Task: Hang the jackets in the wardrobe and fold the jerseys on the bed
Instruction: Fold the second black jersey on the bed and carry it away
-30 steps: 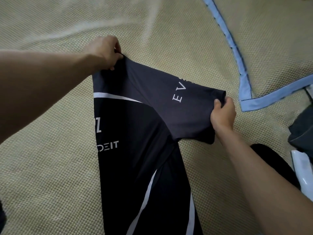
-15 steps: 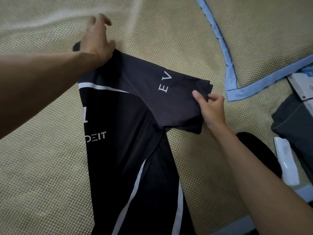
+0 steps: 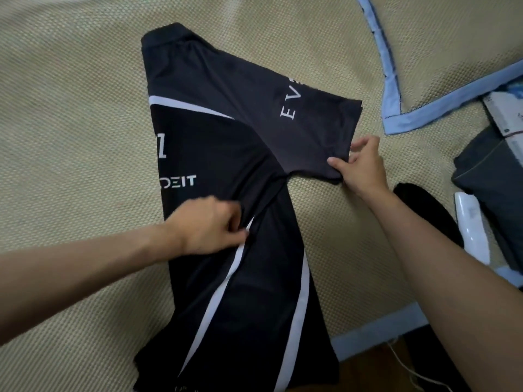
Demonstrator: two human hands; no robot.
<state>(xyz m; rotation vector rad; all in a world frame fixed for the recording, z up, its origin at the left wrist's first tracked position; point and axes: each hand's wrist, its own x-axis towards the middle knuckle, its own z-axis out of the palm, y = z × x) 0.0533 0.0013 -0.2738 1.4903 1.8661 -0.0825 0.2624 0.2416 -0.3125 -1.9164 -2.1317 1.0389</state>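
A black jersey with white stripes and white lettering lies folded lengthwise on the beige woven bed mat, its sleeve spread out to the right. My left hand is over the jersey's middle, fingers curled and pinching the fabric beside a white stripe. My right hand pinches the lower corner of the sleeve hem between thumb and fingers. The collar end lies flat at the top, untouched.
A blue-edged mat or pillow lies at the upper right. Dark grey clothing, a white object and a box sit at the right edge. A black item lies beside my right forearm. The bed's edge runs along the lower right.
My left hand let go of the collar end and came down to the jersey's middle. The jersey now lies flat on the mat. My right hand still holds the sleeve hem.
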